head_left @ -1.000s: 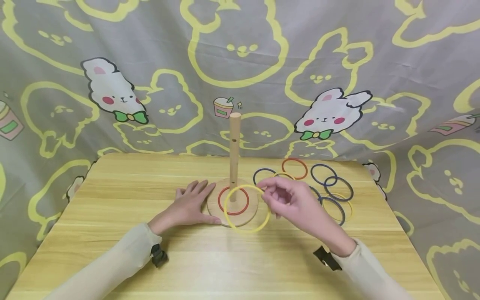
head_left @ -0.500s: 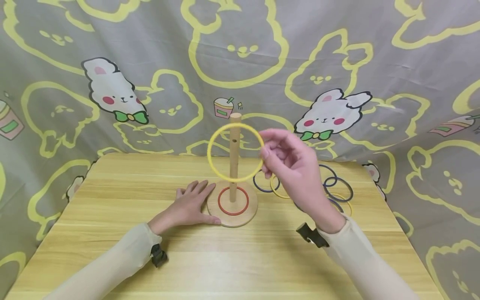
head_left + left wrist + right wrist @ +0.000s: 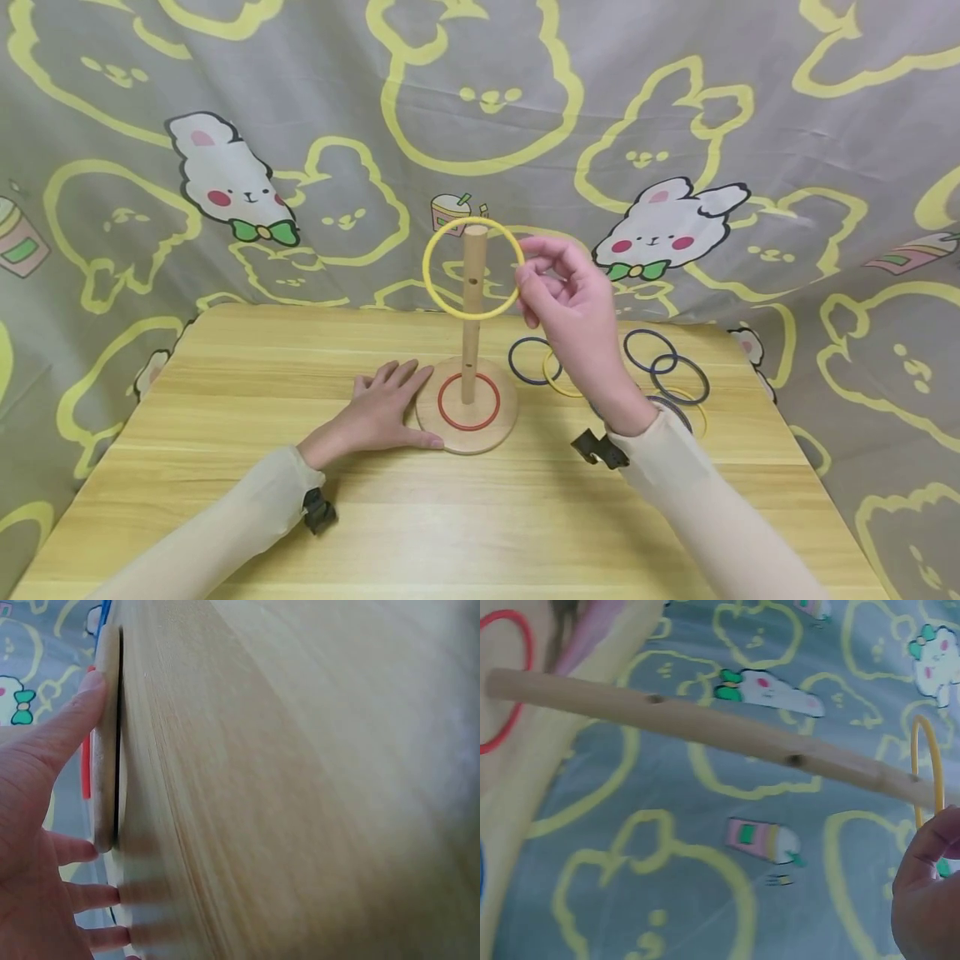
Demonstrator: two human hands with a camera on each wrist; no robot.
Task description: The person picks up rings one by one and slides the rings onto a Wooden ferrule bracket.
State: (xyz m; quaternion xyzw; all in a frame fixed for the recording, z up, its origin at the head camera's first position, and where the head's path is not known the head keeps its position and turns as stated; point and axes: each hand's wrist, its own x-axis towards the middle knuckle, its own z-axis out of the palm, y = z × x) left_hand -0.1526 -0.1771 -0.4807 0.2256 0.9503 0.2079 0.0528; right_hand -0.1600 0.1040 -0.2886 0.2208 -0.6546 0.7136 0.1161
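My right hand (image 3: 570, 292) pinches a yellow ring (image 3: 426, 265) by its right side, thumb against fingers. The ring is tilted up at the top of a wooden post (image 3: 470, 342); in the right wrist view the held ring (image 3: 936, 765) overlaps the post's upper end. A round wooden base (image 3: 429, 421) carries the post, and a red ring (image 3: 468, 428) lies around its foot. My left hand (image 3: 375, 417) rests at the base's left edge with fingers spread. In the left wrist view its thumb (image 3: 79, 705) lies on the base's rim (image 3: 109, 765).
Right of the base, a blue ring (image 3: 536, 383) and a yellow ring (image 3: 555, 387) lie on the wooden table (image 3: 450, 517). Farther right are several overlapping blue rings (image 3: 707, 385) and another yellow ring (image 3: 703, 421), partly hidden by my right arm. A patterned curtain (image 3: 337, 83) hangs behind.
My right hand has lifted the yellow ring from low over the base up to the post's top, moving slightly left lately. My left hand has stayed at the base.
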